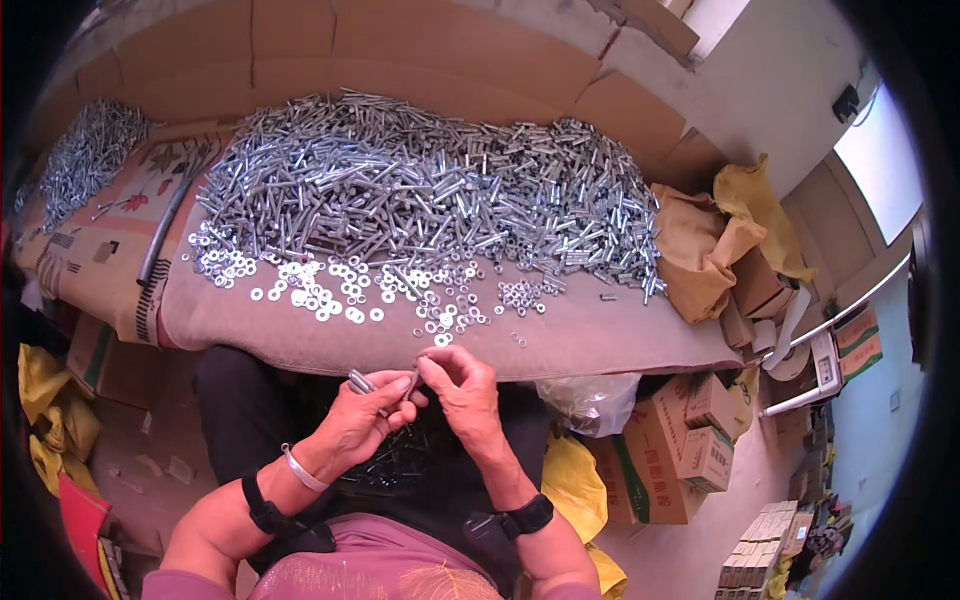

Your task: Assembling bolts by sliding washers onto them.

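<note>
My left hand [368, 418] is closed around a silvery metal expansion bolt [361, 382], whose end sticks out past the thumb; more than one may be in the grip. My right hand [463, 398] meets it fingertip to fingertip, thumb and forefinger pinched on a small piece too hidden to name. Both hands are above my lap, just short of the padded bench [590, 345]. Flat washers [312, 296] are scattered along its near part, with a cluster of small nuts or rings [520, 295] to their right. Behind them lies a long heap of metal bolts and sleeves [400, 190].
A second pile of thin screws [95, 160] lies far left, beside a dark curved bar [170, 225]. Cardboard [430, 45] stands along the back. To the right are a brown paper sack [690, 250], cartons [655, 455] and a clear plastic bag [588, 402]; yellow bags [575, 480] lie on both sides.
</note>
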Motion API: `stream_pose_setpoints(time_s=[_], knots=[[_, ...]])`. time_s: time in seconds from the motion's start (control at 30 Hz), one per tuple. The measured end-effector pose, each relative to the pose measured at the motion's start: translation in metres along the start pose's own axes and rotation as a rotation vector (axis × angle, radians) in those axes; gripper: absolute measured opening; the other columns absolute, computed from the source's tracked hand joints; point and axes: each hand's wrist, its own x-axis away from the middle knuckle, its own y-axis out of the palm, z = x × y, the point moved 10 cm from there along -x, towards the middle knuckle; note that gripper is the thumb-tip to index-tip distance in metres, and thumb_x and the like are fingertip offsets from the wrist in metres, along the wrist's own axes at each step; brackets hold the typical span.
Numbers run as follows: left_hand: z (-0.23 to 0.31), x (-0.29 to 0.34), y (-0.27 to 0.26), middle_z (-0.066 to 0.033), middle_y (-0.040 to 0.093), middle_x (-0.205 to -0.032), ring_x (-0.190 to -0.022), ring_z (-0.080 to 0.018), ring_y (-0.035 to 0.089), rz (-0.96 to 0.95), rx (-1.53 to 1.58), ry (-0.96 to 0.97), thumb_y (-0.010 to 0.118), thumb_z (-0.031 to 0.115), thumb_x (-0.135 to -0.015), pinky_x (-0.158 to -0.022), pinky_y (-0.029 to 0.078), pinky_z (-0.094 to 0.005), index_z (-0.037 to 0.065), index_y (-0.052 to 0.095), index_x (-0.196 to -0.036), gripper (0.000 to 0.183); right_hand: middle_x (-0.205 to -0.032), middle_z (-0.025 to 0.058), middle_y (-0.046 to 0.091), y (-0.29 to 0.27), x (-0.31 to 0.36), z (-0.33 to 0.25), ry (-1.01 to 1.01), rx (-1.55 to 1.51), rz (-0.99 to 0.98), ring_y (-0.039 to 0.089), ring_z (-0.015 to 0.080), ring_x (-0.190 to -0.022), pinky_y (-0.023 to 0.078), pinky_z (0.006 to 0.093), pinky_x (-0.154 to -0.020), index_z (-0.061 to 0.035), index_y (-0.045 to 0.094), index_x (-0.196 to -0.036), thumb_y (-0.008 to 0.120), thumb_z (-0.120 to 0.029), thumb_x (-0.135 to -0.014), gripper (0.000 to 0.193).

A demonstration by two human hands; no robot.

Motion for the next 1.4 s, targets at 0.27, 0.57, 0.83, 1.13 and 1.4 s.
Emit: stream_pose_setpoints(time_s=[0.27, 0.57, 0.83, 1.13, 1.4], knots=[[0.009, -0.013, -0.014, -0.0102, 0.061, -0.074, -0.046, -0.0077, 0.044, 0.082, 0.043, 0.043, 0.06, 0.012, -0.089, -0.041, 0.031, -0.0174, 0.001, 0.055, -0.104, 0.019, -0.084, 0.013, 0.068, -0.014, -0.054, -0.024, -0.14, 0.307, 0.106, 0.065, 0.017, -0.076, 0.05, 0.0293, -0.068, 0.0012, 0.064, -0.099, 0.06, -0.014, -0.086, 0.021], [0.009, -0.019, -0.016, -0.0148, 0.063, -0.076, -0.056, -0.014, 0.058, 0.138, 0.023, 0.076, 0.061, 0.008, -0.087, -0.048, 0.044, -0.0191, -0.005, 0.053, -0.103, 0.022, -0.087, 0.0173, 0.066, -0.051, -0.123, -0.047, -0.287, 0.753, 0.314, 0.064, 0.0342, -0.079, 0.049, 0.0408, -0.072, -0.0005, 0.065, -0.094, 0.056, -0.019, -0.084, 0.023], [0.005, -0.018, -0.017, -0.0154, 0.063, -0.077, -0.057, -0.0144, 0.06, 0.152, 0.012, 0.061, 0.061, 0.009, -0.087, -0.048, 0.045, -0.0196, -0.007, 0.053, -0.105, 0.025, -0.09, 0.0133, 0.063, -0.038, -0.152, -0.078, -0.513, 1.035, 0.421, 0.059, 0.0298, -0.087, 0.042, 0.0415, -0.076, -0.0048, 0.062, -0.094, 0.06, -0.017, -0.081, 0.018], [-0.003, -0.016, -0.017, -0.0157, 0.064, -0.076, -0.057, -0.0145, 0.06, 0.134, 0.032, 0.046, 0.061, 0.009, -0.088, -0.05, 0.045, -0.0205, -0.007, 0.054, -0.105, 0.024, -0.093, 0.0127, 0.059, -0.023, -0.196, -0.064, -0.412, 1.297, 0.376, 0.053, 0.0293, -0.094, 0.037, 0.0454, -0.078, -0.0049, 0.062, -0.086, 0.067, -0.023, -0.076, 0.021], [0.007, -0.019, -0.01, -0.0154, 0.064, -0.078, -0.056, -0.0134, 0.059, 0.125, -0.012, 0.073, 0.061, 0.01, -0.088, -0.049, 0.045, -0.0194, -0.006, 0.055, -0.103, 0.023, -0.086, 0.0168, 0.064, -0.048, -0.159, -0.056, -0.371, 1.029, 0.291, 0.061, 0.0327, -0.08, 0.043, 0.0453, -0.074, -0.0008, 0.065, -0.089, 0.062, -0.021, -0.079, 0.023]])
